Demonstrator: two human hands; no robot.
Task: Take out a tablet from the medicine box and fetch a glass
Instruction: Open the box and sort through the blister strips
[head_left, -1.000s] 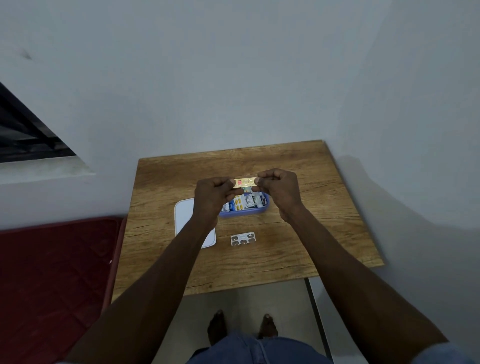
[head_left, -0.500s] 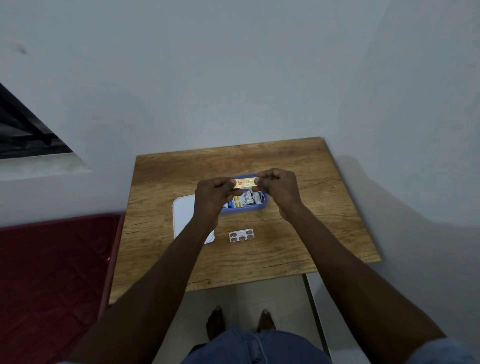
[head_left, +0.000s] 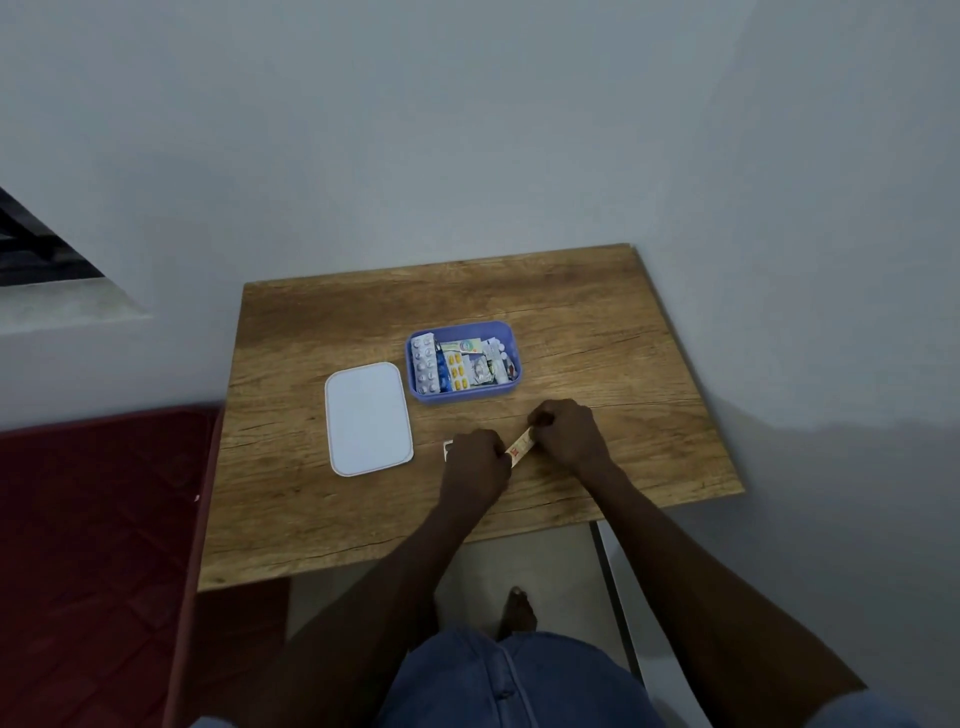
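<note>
Both the left hand and right hand pinch a strip at frame centre, below the box. Step in hand looks like freeing a tablet; next calls for pressing one out.

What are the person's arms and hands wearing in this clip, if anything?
Nothing shows on either: the left hand and right hand are bare, with no gloves, rings or watch visible. Both forearms are uncovered, with no sleeves in view along them.

We note the open blue medicine box, packed with blister strips, at mid-table, and nearer us a gold tablet strip tilted diagonally, each end pinched by a hand.
</note>
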